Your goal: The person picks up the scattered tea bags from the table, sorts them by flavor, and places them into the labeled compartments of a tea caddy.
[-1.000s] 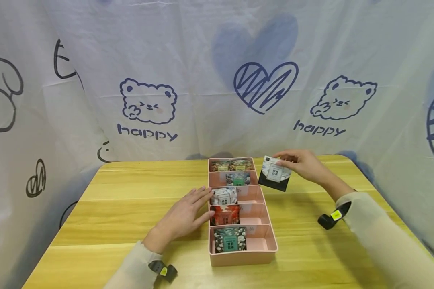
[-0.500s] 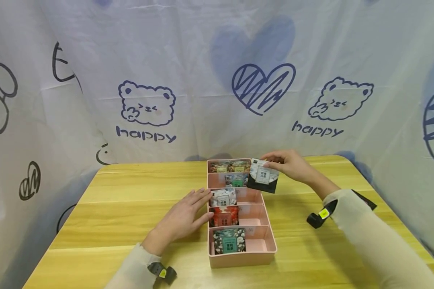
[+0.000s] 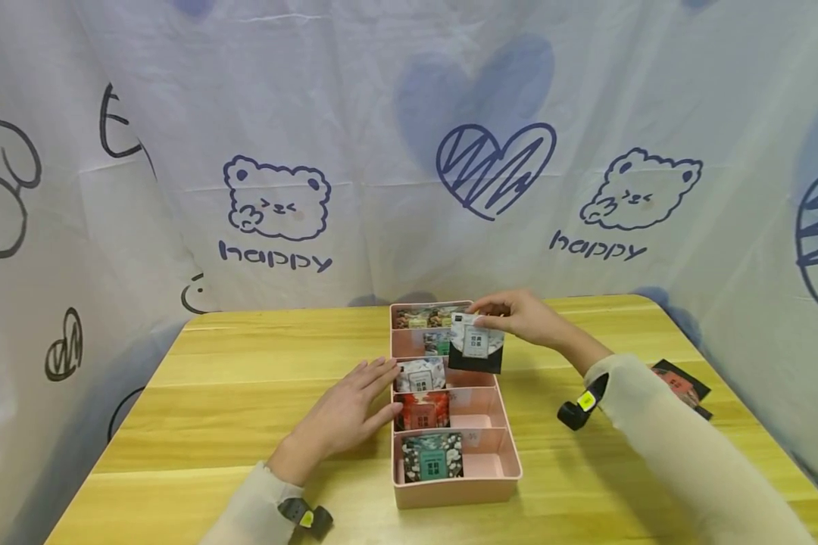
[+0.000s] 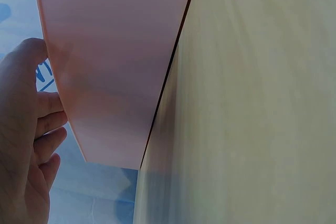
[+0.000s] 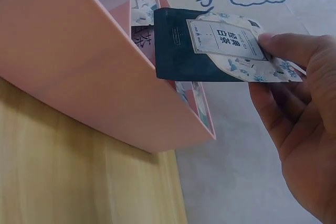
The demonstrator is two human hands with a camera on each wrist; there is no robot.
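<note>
My right hand [image 3: 530,322] pinches a white-and-black tea sachet [image 3: 475,362] by its top edge, thumb on the printed face. The sachet hangs over the right side of the pink divided box [image 3: 457,493], at its third compartment from the front. In the right wrist view the dark lower end of the sachet [image 5: 184,51] overlaps the box's rim. My left hand [image 3: 348,405] rests its fingertips on the box's left rim, fingers fairly straight. A matching white sachet [image 3: 421,375] stands in the left half of that third compartment.
A red sachet [image 3: 423,411] and a green floral sachet [image 3: 432,458] stand in the two front compartments. Behind are a blue-green sachet [image 3: 436,343] and yellow-labelled sachets [image 3: 417,319]. Red-and-black sachets [image 3: 680,384] lie on the table at right, partly behind the sleeve.
My right hand has carried the white-and-black sachet leftward and slightly nearer, from beside the box to over its right side. Sachets at the table's right have come into view. My left hand stays put.
</note>
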